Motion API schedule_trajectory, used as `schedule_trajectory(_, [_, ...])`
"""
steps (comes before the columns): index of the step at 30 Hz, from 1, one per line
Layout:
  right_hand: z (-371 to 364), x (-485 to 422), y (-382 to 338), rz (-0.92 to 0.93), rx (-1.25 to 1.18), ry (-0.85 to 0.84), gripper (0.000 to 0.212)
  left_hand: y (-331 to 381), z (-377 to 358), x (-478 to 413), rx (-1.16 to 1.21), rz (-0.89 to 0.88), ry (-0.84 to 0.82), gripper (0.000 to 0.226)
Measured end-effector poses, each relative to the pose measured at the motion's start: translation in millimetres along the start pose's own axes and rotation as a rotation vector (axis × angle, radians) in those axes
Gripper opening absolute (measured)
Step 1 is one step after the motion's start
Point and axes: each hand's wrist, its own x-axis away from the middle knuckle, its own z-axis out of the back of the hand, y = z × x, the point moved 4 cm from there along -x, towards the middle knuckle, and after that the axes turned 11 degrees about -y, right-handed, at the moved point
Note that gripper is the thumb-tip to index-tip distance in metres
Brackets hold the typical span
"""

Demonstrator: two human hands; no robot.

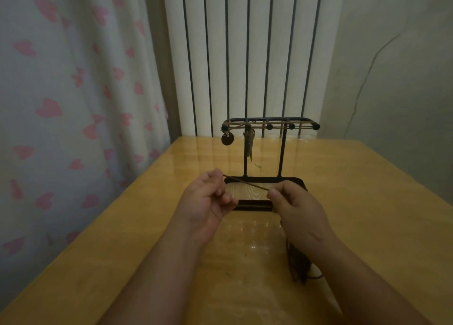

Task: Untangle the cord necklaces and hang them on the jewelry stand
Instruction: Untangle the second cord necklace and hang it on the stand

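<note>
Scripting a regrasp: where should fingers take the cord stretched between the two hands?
Mid-span of the cord, from above: it runs taut and bare between the left hand and right hand, over the stand base, probably with room underneath.

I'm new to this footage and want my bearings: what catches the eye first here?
Centre frame, the left hand and right hand pinch a brown cord pulled taut between them over the wooden table. Just behind stands the black jewelry stand, cords and a round pendant hanging at its left end. A heart-print curtain fills the left side.
</note>
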Motion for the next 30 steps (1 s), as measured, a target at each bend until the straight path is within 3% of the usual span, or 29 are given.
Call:
schedule_trajectory(7, [17, -5, -6, -0.083, -0.019, -0.012, 0.017, 10, 10, 5, -0.823, 0.003, 0.076, 0.02])
schedule_trajectory(9, [21, -9, -13, -0.084, 0.009, -0.048, 0.016, 12, 12, 3, -0.915, -0.009, 0.109, 0.016])
schedule_trajectory(11, [23, -14, -19, -0.077, 0.064, -0.106, 0.015, 14, 15, 1, -0.826, -0.006, 0.164, 0.013])
schedule_trajectory(14, [23, -20, -28, -0.055, 0.149, -0.175, 0.016, 17, 20, -3, -0.361, 0.04, 0.206, 0.012])
schedule_trajectory(17, [26, -30, -38, -0.026, 0.195, -0.093, 0.016, 23, 18, -4, -0.094, 0.099, 0.119, 0.011])
schedule_trajectory(25, [29, -54, -62, 0.059, 0.324, 0.158, 0.016, 57, 14, -18, -0.22, 0.052, 0.073, 0.011])
schedule_trajectory(30, [34, -75, -76, 0.076, 0.314, 0.278, 0.02, 65, 2, -46, -0.163, -0.028, 0.168, 0.011])
